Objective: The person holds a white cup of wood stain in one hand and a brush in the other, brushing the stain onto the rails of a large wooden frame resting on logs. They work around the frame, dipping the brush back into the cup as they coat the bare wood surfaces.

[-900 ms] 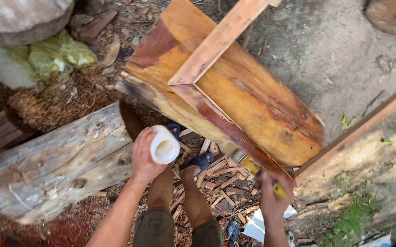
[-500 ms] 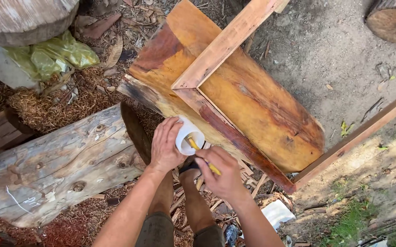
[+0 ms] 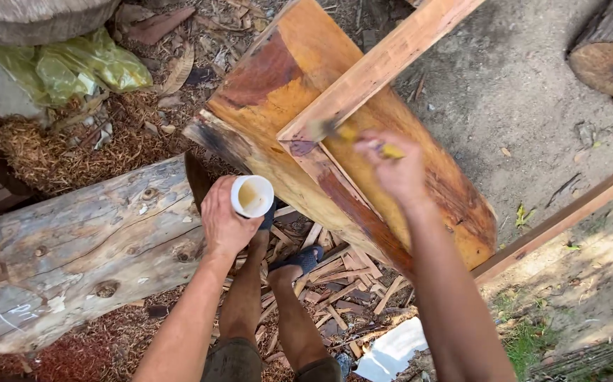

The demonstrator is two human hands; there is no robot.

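- Outdoor work yard: bare dirt ground [image 3: 533, 106], wood chips and offcuts underfoot, sawdust along the left edge.
- Nearest: the person's legs and dark sandals [image 3: 293, 260] stand on scrap wood strips [image 3: 334, 283]. A pale sheet [image 3: 391, 348] lies at the bottom edge.
- Left hand [image 3: 223, 225], fingers wrapped closed around a small white cup [image 3: 252, 196] of yellowish liquid, held upright just off the lower edge of the slab, over the end of a weathered grey log [image 3: 73, 247].
- Right hand [image 3: 397, 172], fingers closed on a yellow-handled brush [image 3: 363, 140]; motion blur hides the exact grip. Bristles sit on the orange-brown wood slab [image 3: 363, 170], at the near end of the lighter batten [image 3: 384, 64] lying across it.
- Change: half a second ago the brush was dipped in the cup, both hands together; now the hands are apart, the brush is up on the slab and the cup stays low. Reads as a freshly loaded brush starting a stroke by the batten.
- Slab surface looks glossy and darker toward its lower edge, possibly already coated.
- Far: yellow-green plastic bag [image 3: 80, 67] at upper left, cut log end [image 3: 610, 67] at upper right, thin rail [image 3: 568, 212] running off the right edge.
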